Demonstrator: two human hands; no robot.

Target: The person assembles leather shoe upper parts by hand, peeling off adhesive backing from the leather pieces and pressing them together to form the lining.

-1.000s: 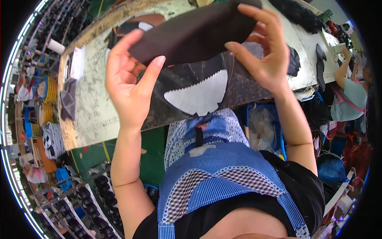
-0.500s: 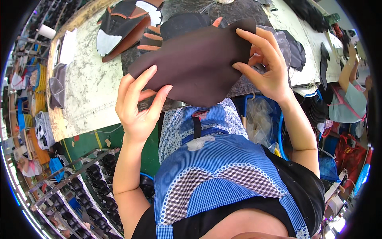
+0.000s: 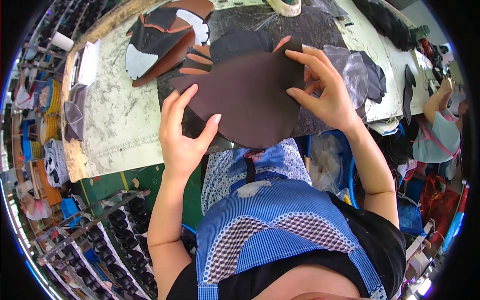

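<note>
A dark brown, smooth leather-like piece [image 3: 250,102] is held up over the near edge of the worktable, its rounded lower edge hanging toward me. At its left side my left hand [image 3: 181,142] grips the edge, thumb tip on the face and index finger at the upper left corner. My right hand [image 3: 327,95] pinches the upper right end between thumb and fingers; some of these fingers are hidden behind it. Just beyond lie a stack of black pieces [image 3: 237,45] and several orange-brown-edged strips [image 3: 195,64].
Black, white and brown cut pieces [image 3: 162,45] lie at the far left of the pale worktable [image 3: 117,110]. Clear plastic-like sheets [image 3: 347,75] and dark pieces [image 3: 370,80] rest at right. A metal rack [image 3: 107,220] stands lower left. Another person [image 3: 435,127] is at far right.
The leather-like piece has come down slightly and tilted, its lower edge now nearer me. My left hand has shifted right, my right hand slightly left and down.
</note>
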